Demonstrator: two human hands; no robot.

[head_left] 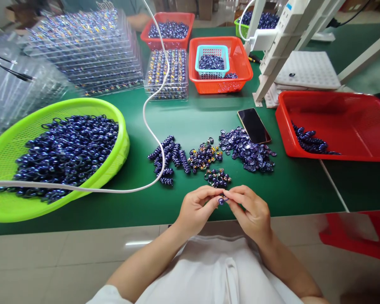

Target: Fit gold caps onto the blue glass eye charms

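Observation:
At the table's front edge, my left hand point(196, 209) and my right hand point(251, 211) meet, fingertips pinched together. Between them is a small glossy dark-blue bead-like piece point(221, 201); the fingers partly cover it, so its full shape is hidden. Just beyond my fingertips lies a small heap of dark-blue pieces with ring-like loops point(218, 178). Behind that heap is a pile of blue and yellow-orange pieces point(205, 155). Stacked rows of dark-blue rings point(169, 156) lie to the left, and flat dark-blue caps point(251, 151) are spread to the right.
A green basket point(123, 135) of dark-blue pieces stands left, crossed by a white cable point(145, 112). A phone point(255, 125) touches the caps. Right is a red tray point(342, 122). Behind stand stacked clear trays point(91, 55), an orange basket point(215, 86) and a white metal post point(280, 46).

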